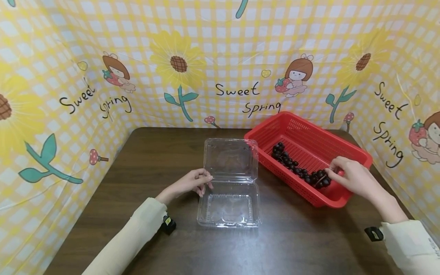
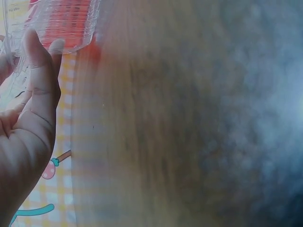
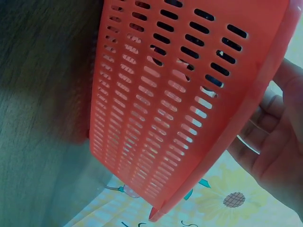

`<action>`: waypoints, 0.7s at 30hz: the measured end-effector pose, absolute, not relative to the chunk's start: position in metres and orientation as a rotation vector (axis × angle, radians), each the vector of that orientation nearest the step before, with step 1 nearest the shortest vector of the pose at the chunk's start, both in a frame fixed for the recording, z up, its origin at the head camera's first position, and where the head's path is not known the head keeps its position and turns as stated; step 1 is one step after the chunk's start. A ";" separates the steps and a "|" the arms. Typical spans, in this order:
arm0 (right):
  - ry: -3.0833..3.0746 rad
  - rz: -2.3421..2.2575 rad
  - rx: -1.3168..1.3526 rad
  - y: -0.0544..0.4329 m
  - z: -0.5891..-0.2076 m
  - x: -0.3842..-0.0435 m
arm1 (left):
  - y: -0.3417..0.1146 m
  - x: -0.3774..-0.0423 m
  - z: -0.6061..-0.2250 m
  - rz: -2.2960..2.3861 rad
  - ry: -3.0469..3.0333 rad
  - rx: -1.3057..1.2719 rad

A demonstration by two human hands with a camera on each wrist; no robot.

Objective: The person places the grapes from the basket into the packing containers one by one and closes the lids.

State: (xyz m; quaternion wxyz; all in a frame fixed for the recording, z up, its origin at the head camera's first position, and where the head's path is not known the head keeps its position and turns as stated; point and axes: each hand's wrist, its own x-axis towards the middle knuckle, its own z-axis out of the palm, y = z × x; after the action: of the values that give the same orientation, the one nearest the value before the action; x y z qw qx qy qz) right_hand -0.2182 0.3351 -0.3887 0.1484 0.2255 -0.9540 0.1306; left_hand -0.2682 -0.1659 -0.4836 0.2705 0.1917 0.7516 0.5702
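Observation:
A clear plastic clamshell box stands on the table with its lid raised. My left hand holds the box's left edge near the hinge, its fingers bent around that edge; the left wrist view shows the left hand against the clear plastic. Dark grapes lie in a row along the near side of a red plastic basket. Reaching in over the basket's right end, my right hand pinches grapes at the right end of that row. The basket wall hides those fingertips in the right wrist view.
The dark wooden table carries both containers, with the basket set at an angle to the right of the box. A yellow checked cloth with printed sunflowers surrounds the table at the back and sides.

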 end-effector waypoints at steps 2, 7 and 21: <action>-2.736 0.383 0.640 0.334 -0.388 -0.218 | -0.165 -0.268 -0.483 1.534 2.025 0.516; -2.727 0.402 0.623 0.332 -0.386 -0.219 | -0.165 -0.269 -0.484 1.539 2.017 0.514; -2.683 0.408 0.620 0.329 -0.386 -0.219 | -0.166 -0.268 -0.486 1.532 2.016 0.512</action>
State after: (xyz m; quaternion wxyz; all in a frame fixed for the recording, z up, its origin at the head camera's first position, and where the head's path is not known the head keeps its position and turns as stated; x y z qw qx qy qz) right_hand -0.2188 0.3293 -0.3858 0.1778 0.2190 -0.9485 0.1441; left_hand -0.2683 -0.1665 -0.4861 0.2756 0.1905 0.7501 0.5702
